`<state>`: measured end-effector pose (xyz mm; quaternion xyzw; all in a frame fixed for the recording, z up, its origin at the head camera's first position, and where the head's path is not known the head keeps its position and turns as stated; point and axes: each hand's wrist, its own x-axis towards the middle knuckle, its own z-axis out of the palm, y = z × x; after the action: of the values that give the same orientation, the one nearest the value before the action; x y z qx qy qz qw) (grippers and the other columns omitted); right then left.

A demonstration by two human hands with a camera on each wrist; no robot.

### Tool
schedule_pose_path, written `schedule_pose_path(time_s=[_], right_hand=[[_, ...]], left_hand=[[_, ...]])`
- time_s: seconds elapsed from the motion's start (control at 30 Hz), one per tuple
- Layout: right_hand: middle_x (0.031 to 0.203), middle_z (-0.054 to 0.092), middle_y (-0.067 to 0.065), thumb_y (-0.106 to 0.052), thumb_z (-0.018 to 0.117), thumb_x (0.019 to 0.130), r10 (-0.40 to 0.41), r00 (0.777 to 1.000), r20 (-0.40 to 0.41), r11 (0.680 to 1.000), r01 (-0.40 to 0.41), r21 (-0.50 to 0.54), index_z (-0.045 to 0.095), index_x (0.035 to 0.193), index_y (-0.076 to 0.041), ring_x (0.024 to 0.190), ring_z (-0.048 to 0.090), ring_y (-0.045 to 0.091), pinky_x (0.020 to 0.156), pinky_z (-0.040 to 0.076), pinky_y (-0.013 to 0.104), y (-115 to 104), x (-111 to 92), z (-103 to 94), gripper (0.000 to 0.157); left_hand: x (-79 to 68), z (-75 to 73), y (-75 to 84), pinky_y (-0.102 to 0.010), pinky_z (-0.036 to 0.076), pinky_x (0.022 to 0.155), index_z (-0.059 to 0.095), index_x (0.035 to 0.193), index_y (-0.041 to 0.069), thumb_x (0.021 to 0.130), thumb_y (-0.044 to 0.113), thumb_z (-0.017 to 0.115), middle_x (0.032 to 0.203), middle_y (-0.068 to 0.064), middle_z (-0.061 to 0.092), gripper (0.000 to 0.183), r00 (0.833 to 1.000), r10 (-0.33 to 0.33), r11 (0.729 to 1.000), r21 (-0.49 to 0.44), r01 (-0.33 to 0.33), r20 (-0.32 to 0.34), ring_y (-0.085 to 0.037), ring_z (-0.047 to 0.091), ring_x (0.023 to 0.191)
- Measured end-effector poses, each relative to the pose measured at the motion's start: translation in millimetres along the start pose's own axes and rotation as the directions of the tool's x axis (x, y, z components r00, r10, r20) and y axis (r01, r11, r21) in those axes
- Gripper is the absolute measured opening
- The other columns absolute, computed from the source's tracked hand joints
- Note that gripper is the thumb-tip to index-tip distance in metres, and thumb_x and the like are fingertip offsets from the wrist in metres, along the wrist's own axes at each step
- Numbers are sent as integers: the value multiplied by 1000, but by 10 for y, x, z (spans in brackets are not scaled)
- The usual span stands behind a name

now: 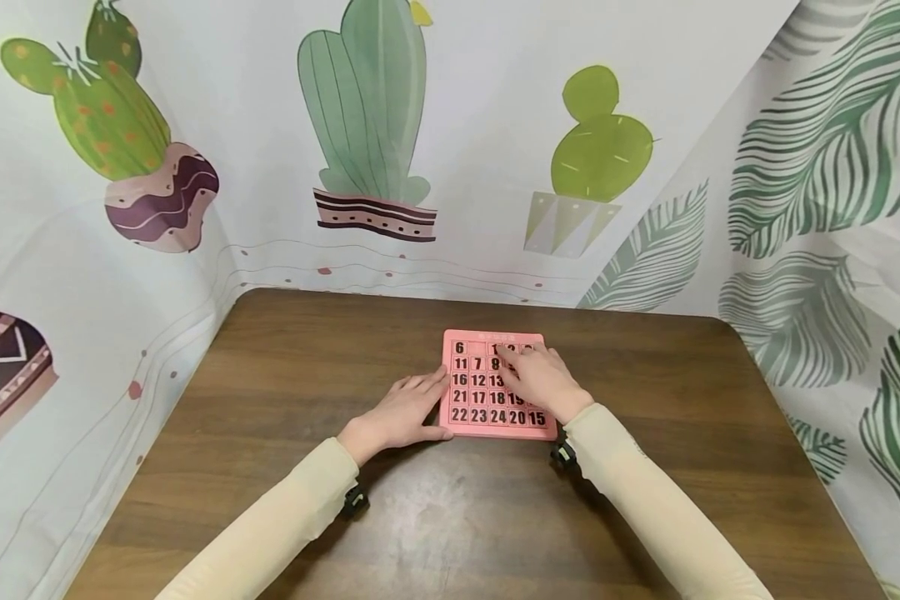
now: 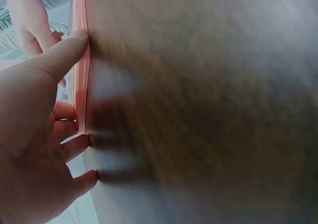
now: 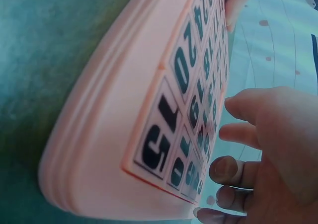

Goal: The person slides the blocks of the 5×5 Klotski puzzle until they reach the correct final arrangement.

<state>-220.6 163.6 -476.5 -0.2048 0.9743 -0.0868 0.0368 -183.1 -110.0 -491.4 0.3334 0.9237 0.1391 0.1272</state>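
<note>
A pink sliding number puzzle lies flat on the table, its square tiles printed with black numbers. A blank slot shows in the top row, between the 6 and the 1. My left hand rests against the puzzle's left side, fingertips on the edge and thumb by the near left corner. In the left wrist view, the thumb touches the pink side. Over the right-hand columns lies my right hand, its fingertips at the upper tiles near the 1; it covers several numbers. The right wrist view shows these fingers slightly bent, pinching nothing.
The brown wooden table extends around the puzzle on all sides. Behind it hangs a white cloth printed with cacti and leaves. A small black device sits on the left wrist, another device on the right.
</note>
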Motion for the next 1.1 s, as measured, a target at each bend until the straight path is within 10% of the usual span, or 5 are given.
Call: schedule_pose_path(time_s=[1.1], right_hand=[[130,70,21,-33,55,107,-8,999,37,1000,7,19,53,154,-10,127,58,42,111,40,61,-192,95,17,52]], left_hand=[[1,-9,23,-57,24,122,29,163,2,98,53,68,172,-15,21,92,1000,-11,1000,-7,11,8,-33,30,154]])
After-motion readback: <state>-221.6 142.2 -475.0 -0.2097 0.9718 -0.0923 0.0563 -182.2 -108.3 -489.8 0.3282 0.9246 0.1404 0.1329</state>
